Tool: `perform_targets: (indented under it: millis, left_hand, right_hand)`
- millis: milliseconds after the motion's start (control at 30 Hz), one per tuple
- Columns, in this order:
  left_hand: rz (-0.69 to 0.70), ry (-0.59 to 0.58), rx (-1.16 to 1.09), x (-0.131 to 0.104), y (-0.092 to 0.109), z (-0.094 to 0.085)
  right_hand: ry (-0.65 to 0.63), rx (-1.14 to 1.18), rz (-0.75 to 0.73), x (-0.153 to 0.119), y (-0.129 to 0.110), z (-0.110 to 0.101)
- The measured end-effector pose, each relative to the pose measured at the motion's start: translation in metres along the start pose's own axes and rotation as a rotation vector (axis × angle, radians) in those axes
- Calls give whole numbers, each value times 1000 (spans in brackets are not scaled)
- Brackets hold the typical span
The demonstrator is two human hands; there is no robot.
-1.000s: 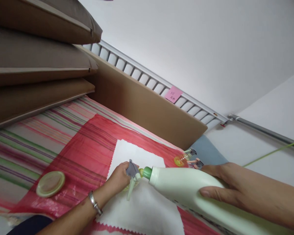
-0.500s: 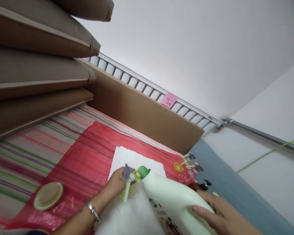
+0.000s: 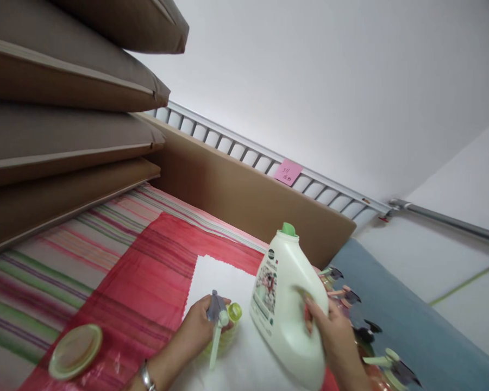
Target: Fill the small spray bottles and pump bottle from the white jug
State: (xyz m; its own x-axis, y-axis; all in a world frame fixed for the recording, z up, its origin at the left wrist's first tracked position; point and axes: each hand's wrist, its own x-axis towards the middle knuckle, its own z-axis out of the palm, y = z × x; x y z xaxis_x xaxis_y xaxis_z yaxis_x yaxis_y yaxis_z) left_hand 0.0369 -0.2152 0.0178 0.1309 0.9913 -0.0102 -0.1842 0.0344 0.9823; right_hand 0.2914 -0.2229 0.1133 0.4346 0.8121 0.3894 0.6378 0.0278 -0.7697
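My left hand is closed on a grey and pale green pump head and lies against a small clear yellow bottle with an uncapped mouth. Whether its hidden fingers also grip the bottle, I cannot tell. My right hand wraps round the handle of a large pale green detergent jug. The jug stands nearly upright, a little tilted, its green spout pointing up and apart from the bottle. Beneath them is a white cloth with a scalloped edge.
Several pump bottles line the right side. A round pale green lid lies on the red cloth at left. Stacked brown cushions rise at the left. A tan board stands at the back, against a white slatted rail.
The jug has swung from tilted, with its spout at the yellow bottle's mouth, to nearly upright, its spout away from the bottle. My left hand keeps the pump head. The view has shifted slightly.
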Motion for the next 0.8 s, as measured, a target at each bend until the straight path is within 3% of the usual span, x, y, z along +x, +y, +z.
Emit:
perform_targets:
  millis: [67,267,433,600,700,800]
  left_hand:
    - [-19,-3,-10,1,1,0]
    - [-125,-10,-25,0,15,2]
    - [-100,-6,19,1,9,2]
    - [-63,-9,35,1,6,1]
    - [-60,1,29,0,10,1]
    - [-70,0,-9,-1,11,2]
  right_hand:
    - [-7,6,-3,12,2,27]
    - [146,23,39,35,14,99]
    - [189,48,150,29,34,136]
    - [82,57,155,30,42,130]
    - [27,76,130,29,38,111]
    - [78,114,78,11,25,87]
